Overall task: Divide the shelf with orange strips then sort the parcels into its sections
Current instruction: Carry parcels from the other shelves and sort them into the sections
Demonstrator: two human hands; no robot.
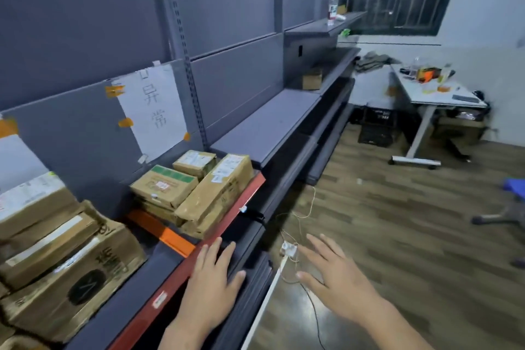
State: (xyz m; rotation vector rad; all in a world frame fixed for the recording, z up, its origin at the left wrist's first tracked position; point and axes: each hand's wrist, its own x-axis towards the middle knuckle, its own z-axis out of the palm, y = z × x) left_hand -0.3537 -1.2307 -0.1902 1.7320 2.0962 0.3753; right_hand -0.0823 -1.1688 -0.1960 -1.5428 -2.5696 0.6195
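Flat orange strip (167, 234) across grey metal shelf (159, 267); taped cardboard parcels (199, 190) either side. Left hand (211, 290) and right hand (338, 278) splayed, empty.

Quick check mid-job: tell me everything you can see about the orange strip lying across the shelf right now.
The orange strip is a flat, narrow band, bright orange with a plastic or tape-like look. It lies on the grey shelf, running from the back panel toward the red front edge, dividing the stacked parcels on its far side from the bare stretch of shelf and the large boxes beyond it. The lowest parcels sit against or slightly over it. The left hand is near its front end, not touching.
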